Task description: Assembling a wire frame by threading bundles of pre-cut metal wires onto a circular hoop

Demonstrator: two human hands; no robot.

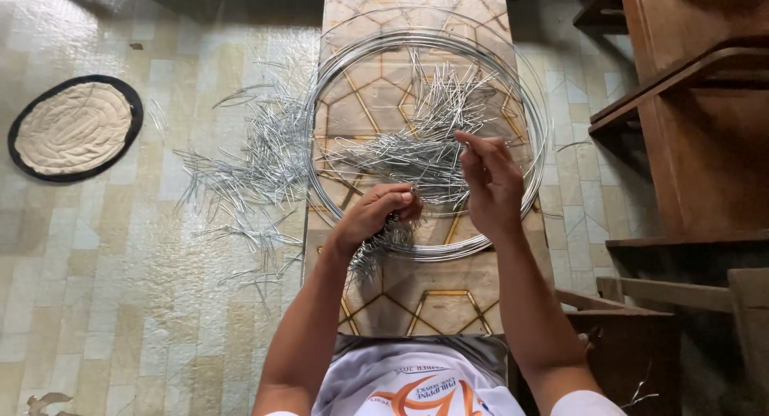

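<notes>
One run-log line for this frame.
left hand: closed on wire bundle | right hand: pinching single wire piece | wire coil on bench | loose pieces on floor

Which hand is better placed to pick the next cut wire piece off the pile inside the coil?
Right, probably. The right hand hovers over the pile of cut wire pieces inside the wire coil, fingertips pinched but free of a bundle. The left hand is closed around a bundle of wire pieces.

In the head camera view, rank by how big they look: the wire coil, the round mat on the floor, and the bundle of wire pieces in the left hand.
1. Wire coil
2. Round mat
3. Bundle of wire pieces gripped in the left hand
</notes>
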